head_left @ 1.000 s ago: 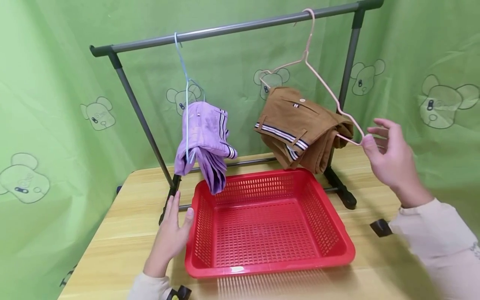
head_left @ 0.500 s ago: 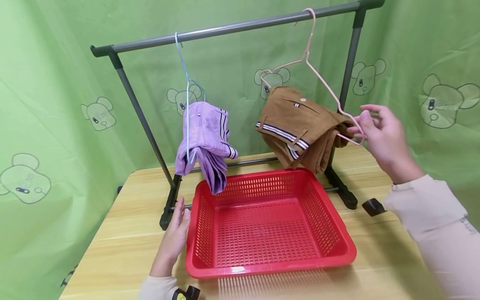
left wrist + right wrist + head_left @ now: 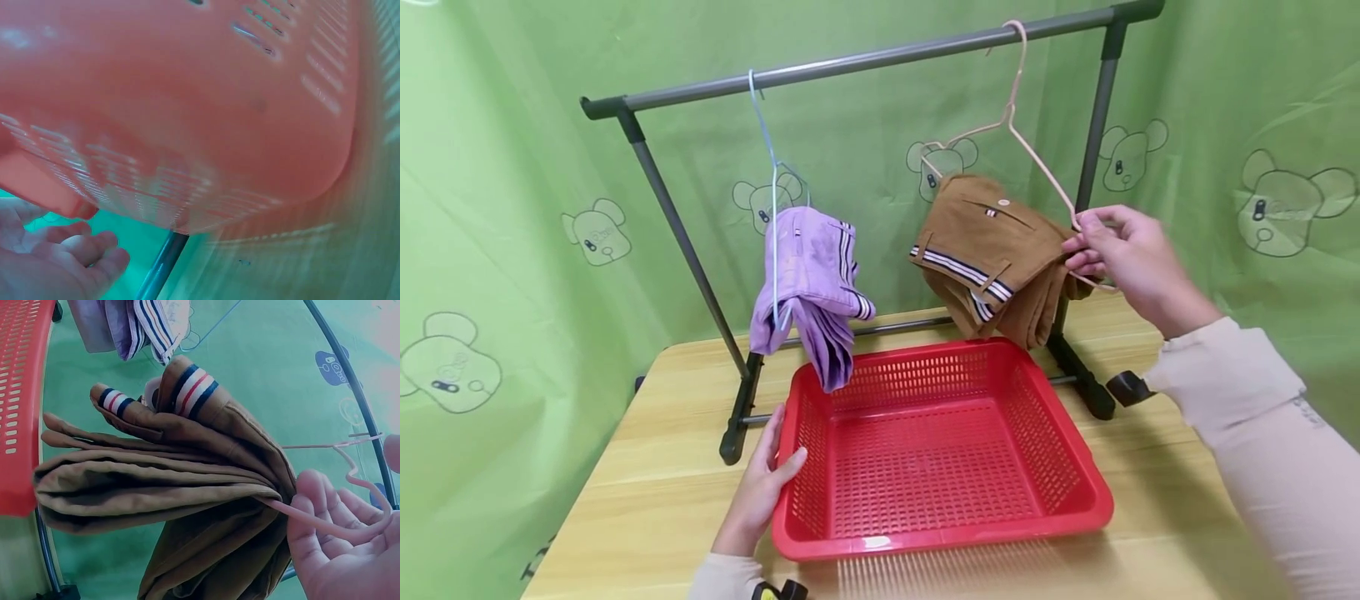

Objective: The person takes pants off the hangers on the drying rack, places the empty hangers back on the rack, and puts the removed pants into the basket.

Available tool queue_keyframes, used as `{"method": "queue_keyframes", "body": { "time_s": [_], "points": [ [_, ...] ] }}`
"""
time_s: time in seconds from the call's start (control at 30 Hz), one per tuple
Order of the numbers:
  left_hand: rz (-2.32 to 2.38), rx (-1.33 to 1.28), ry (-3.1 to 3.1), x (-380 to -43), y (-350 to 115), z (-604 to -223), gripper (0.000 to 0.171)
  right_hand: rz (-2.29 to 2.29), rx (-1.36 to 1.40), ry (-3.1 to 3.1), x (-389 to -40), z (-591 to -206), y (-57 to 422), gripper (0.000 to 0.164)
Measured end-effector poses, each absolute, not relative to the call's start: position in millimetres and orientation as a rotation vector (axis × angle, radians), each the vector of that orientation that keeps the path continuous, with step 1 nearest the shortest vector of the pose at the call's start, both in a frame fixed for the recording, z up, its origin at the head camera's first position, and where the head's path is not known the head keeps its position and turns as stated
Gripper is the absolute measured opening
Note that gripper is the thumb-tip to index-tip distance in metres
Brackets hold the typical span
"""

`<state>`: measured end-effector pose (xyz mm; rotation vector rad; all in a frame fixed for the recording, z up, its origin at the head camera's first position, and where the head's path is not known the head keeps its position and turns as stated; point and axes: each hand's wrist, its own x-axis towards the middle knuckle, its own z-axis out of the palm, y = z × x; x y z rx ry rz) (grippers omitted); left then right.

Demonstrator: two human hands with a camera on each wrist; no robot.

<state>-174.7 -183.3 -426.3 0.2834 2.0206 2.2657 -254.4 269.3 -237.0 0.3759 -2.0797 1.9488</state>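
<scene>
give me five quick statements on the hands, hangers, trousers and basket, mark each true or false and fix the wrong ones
1. The right hand touches the pink hanger. True.
2. The purple trousers hang from the blue hanger. True.
3. The brown trousers lie in the red basket. False: they hang on the pink hanger.
4. The red basket stands on the table. True.
5. The left hand holds the blue hanger. False: it is at the red basket's left side.
</scene>
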Motion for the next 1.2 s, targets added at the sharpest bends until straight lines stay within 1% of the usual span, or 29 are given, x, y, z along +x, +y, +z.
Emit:
{"method": "queue_keyframes", "body": {
  "time_s": [0.3, 0.43, 0.67, 0.8, 1.2],
  "points": [
    [2.295, 0.209, 1.927, -176.3, -179.3, -428.8, 0.075, 1.744, 0.264, -2.262, -262.7, -230.9, 264.4, 0.021],
    [2.315, 0.184, 1.922, -175.6, -178.5, -430.3, 0.076, 1.636, 0.252, -2.342, -266.1, -230.7, 261.6, 0.025],
    [2.322, 0.201, 1.895, -174.6, -178.3, -432.4, 0.078, 1.696, 0.222, -2.286, -267.3, -228.5, 260.1, 0.027],
    [2.319, 0.217, 1.89, -173.8, -178.6, -432.3, 0.079, 1.65, 0.196, -2.267, -268.7, -229.7, 259.5, 0.028],
    [2.344, 0.148, 1.872, -172.2, -180.5, -431.0, 0.078, 1.585, 0.152, -2.251, -264.7, -225.7, 253.6, 0.031]
  ]
}}
